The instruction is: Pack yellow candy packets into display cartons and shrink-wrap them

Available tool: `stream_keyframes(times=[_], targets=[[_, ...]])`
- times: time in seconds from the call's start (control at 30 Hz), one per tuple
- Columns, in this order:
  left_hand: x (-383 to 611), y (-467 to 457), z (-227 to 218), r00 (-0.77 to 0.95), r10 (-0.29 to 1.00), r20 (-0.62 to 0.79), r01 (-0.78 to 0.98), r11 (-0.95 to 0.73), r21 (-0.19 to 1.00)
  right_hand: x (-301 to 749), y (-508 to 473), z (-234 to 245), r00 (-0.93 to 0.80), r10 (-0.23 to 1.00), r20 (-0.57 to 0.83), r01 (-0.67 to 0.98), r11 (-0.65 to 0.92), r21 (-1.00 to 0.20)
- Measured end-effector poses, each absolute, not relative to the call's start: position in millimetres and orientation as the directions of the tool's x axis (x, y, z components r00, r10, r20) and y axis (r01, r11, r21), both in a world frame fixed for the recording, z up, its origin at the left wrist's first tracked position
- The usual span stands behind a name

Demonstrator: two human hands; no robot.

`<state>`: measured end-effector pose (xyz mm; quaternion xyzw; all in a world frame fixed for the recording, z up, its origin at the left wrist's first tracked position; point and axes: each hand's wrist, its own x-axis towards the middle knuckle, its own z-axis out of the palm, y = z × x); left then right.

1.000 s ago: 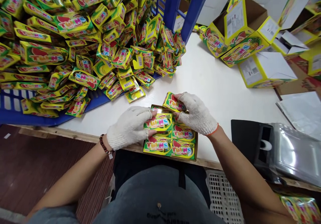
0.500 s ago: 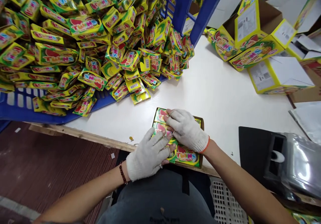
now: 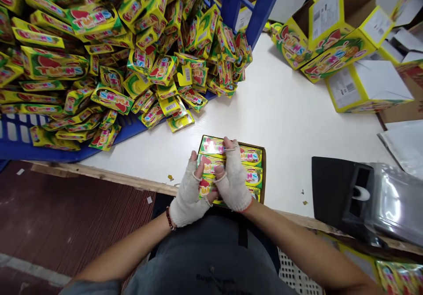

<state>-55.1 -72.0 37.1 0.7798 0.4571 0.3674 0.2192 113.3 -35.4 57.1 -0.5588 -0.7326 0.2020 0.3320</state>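
A shallow open box sits at the table's front edge, filled with rows of green and yellow candy packs printed "TWINS". My left hand, in a white fingerless glove, rests at the box's left side. Its fingers are stretched and apart, the thumb over the lower packs. My right hand, gloved alike, lies over the middle of the packs with fingers extended toward the far rim and thumb out to the left. Neither hand grips a pack. Part of the packs is hidden under my hands.
A blue plastic basket tipped on its side spills a heap of similar packs at the left. Printed cartons lie at the back right. Nearer on the right are a black object and clear plastic wrap.
My right hand has turned to point away from me and shifted left and down. My left hand has slid left to the box's side, uncovering more packs. The view has shifted slightly.
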Motion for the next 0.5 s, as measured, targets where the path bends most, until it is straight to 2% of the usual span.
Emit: stream_keyframes(times=[0.07,0.13,0.23,0.3,0.37,0.43,0.5], targets=[[-50,-77,35,0.268,0.881,0.39,0.564,-0.472,0.678,103,-37,52,-0.123,0.937,0.327,0.7,0.316,-0.641],[-49,-79,35,0.247,0.882,0.401,0.554,-0.468,0.689,97,-35,52,-0.136,0.932,0.336,0.723,0.325,-0.609],[-61,-63,39,0.203,0.912,0.357,0.518,-0.409,0.751,94,-31,60,-0.236,0.945,0.226,0.812,0.32,-0.489],[-74,-33,41,0.152,0.931,0.332,0.553,-0.359,0.752,91,-30,67,-0.299,0.944,0.138,0.863,0.329,-0.384],[-87,7,42,0.122,0.941,0.314,0.693,-0.307,0.652,87,-29,73,-0.334,0.938,0.089,0.885,0.345,-0.314],[-96,48,42,0.116,0.976,0.184,0.86,-0.191,0.473,85,-29,76,-0.344,0.936,0.072,0.891,0.349,-0.289],[-99,79,41,0.106,0.99,0.095,0.954,-0.128,0.272,84,-28,78,-0.343,0.937,0.069,0.892,0.348,-0.287]])
